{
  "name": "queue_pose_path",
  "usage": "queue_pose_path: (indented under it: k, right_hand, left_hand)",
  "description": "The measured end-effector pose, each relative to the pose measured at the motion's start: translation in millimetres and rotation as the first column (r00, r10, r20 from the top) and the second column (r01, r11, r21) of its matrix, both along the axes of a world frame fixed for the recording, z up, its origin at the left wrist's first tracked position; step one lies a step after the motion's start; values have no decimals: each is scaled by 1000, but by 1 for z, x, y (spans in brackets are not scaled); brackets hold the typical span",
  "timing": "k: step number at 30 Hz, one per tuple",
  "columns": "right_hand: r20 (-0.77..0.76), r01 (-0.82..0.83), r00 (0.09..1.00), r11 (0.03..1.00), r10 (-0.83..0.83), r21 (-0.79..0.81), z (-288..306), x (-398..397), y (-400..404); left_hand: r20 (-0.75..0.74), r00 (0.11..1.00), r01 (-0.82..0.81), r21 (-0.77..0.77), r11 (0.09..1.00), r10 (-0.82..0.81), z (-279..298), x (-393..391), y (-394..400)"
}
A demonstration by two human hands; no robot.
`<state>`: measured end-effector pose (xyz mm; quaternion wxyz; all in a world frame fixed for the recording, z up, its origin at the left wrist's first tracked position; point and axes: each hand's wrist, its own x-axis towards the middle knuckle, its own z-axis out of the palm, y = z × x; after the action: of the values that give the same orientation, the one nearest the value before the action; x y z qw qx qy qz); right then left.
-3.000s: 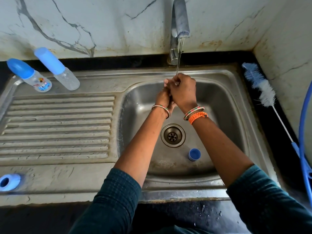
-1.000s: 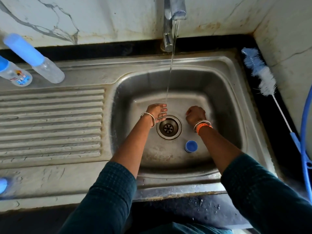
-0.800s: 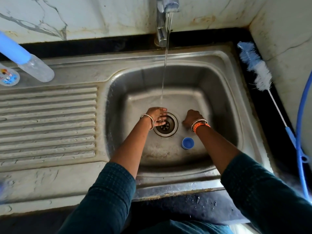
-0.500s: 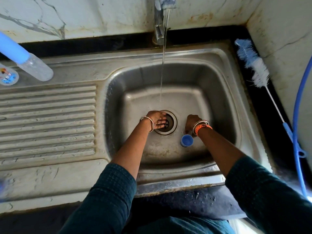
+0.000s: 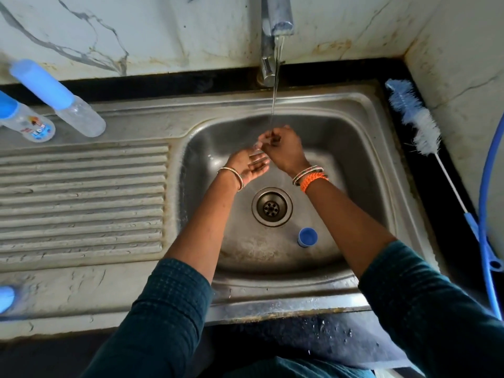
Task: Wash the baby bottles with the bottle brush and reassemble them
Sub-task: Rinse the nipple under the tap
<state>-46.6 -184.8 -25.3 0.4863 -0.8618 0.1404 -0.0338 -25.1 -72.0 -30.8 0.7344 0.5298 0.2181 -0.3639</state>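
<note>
Baby bottle (image 5: 28,122) shows colourful print; wording too blurred.

— What are you wearing?
— Your dark teal sleeves (image 5: 163,309) are pushed up; a thin metal bangle (image 5: 231,177) on your left wrist, striped and orange bangles (image 5: 311,177) on your right.

Both hands meet under the tap's stream (image 5: 273,99); the right hand (image 5: 283,148) pinches something small above the open left hand (image 5: 249,166). A blue cap (image 5: 307,237) lies in the sink (image 5: 362,137).
</note>
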Motion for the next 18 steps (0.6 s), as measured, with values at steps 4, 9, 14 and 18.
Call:
queue_pose_path:
  k: [4,9,14,18]
  right_hand:
    - [-9,-76,997,938,77,-339,-6,-3,3]
    - [244,45,969,935,45,-352,13,-4,6]
    - [46,25,999,991,-19,-130,-7,-12,13]
    - [163,122,982,982,-97,-147,-4,-6,15]
  left_hand:
    - [133,990,50,38,998,-55,10,8,2]
    - [167,986,-15,-37,999,21,6,8,6]
    - [148,987,-71,96,993,57,2,9,10]
    - [123,990,-86,139,987,69,0,10,18]
